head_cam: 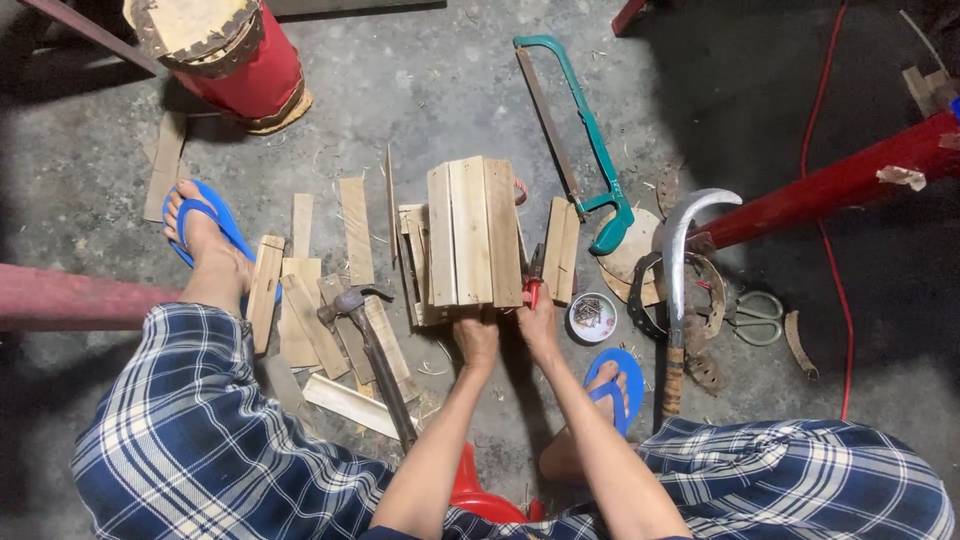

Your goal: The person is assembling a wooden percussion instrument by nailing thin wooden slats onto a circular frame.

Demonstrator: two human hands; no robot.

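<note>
Seen from above, both forearms stretched forward and down between two knees in blue-and-white plaid. Left hand (478, 338) curled around the near bottom edge of a small wooden box (470, 240), fingers tucked under the slats, wrist straight. Right hand (538, 325) just beside it, closed on the box's near right corner; red-handled pliers (534, 276) right at its fingertips, though whether gripped or merely touched cannot be told. Box standing on the concrete floor (440, 90) at the centre, made of pale upright slats, tilted slightly away.

To the left of the box: loose wooden slats (312, 325) scattered flat, a hammer (372, 345) lying across them with head pointing away, and a foot in a blue flip-flop (205, 232). Second blue flip-flop (615, 385) on the right foot, near the right wrist.

To the right: two short slats (562, 250) leaning side by side, a green-framed hacksaw (580, 140) laid diagonally, a curved sickle (680, 260) with wrapped handle, a pair of scissors (755, 318) beyond it. Small round tin (592, 317) with white rim just right of the right hand, contents too small to make out. Far left top, a red cylinder (235, 55) with a worn wooden end; far right, a red slanting pole (850, 180) and a thin red cable (825, 200) trailing over the floor. No readable labels or signs anywhere.
</note>
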